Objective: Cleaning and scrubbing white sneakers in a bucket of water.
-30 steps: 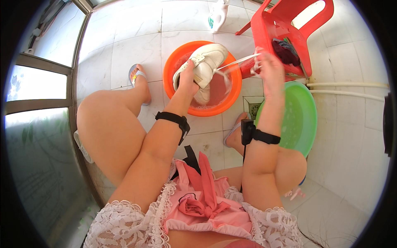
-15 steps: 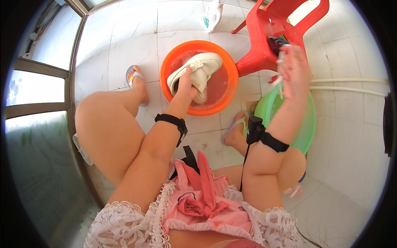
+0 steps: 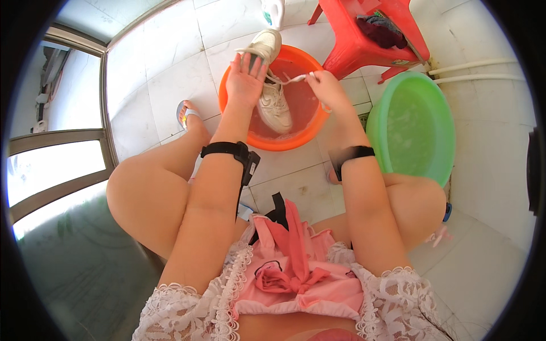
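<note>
Pink clothing: the knotted top [image 3: 307, 301] sat nearest, with a black strap [image 3: 224, 148] on the left forearm.
Green basin: it [image 3: 445, 136] stood off to the right, well apart from the shoes.
Orange basin: its rim [image 3: 278, 145] lay ahead, circling reddish, sudsy water.
Nearer shoe: this white one [image 3: 274, 108] rested in the basin, toe toward the person, long axis running mostly away from them, just right of the left palm.
Right hand: its fingertips were pinched together [image 3: 330, 91] on a white lace [image 3: 298, 79].
Lace: it ran sideways, leftward from that pinch to between the two shoes (the left hand was much the closer to that end).
Left hand: palm up, fingers spread [image 3: 245, 82], clamped on nothing, overlapping the farther shoe [image 3: 266, 48] at its opening.
Farther shoe: it tilted over the far rim, toe away; the fingers hid its support.
Lace's root: which shoe it joined could not be told.
Red stool: it [image 3: 347, 45] carried dark cloth [image 3: 384, 33].
White bottle: the picture's top edge cut it [image 3: 273, 12] off.
</note>
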A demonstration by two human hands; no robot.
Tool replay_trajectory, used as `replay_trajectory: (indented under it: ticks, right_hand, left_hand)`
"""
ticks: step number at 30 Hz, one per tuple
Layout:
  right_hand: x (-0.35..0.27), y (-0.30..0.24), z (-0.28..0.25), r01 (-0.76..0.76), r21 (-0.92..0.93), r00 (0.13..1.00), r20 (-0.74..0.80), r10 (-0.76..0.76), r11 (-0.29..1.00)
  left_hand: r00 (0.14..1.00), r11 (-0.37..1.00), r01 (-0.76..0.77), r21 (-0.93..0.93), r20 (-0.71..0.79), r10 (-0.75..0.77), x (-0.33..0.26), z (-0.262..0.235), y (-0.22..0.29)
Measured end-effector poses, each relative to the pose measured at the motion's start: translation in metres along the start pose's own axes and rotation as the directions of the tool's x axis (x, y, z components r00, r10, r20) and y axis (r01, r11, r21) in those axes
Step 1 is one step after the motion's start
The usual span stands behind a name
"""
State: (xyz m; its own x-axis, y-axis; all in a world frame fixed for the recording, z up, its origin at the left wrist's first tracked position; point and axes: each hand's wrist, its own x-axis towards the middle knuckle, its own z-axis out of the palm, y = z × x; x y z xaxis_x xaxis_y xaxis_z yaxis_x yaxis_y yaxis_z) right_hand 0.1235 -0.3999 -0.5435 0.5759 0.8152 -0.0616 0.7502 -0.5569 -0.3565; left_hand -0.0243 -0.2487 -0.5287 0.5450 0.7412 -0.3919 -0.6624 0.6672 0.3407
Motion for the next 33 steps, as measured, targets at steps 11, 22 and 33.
replay_trajectory:
  ticks: [11, 22, 33]
  right_hand:
    - [-0.027, 0.002, 0.119, -0.327, 0.309, 0.858, 0.493, 0.144, 0.893]
    - [-0.022, -0.035, 0.075, -0.828, 0.545, 0.558, 0.824, 0.097, 0.129]
    - [-0.038, -0.017, 0.122, -0.709, 0.699, 0.704, 0.692, -0.160, -0.095]
  left_hand:
    - [0.865, 0.873, 0.420, 0.247, -0.400, -0.303, -0.019, -0.086, -0.020]
    - [0.880, 0.712, 0.469, 0.522, -0.348, -0.325, -0.018, -0.082, -0.010]
    - [0.931, 0.673, 0.356, 0.648, -0.309, -0.194, -0.033, -0.066, -0.014]
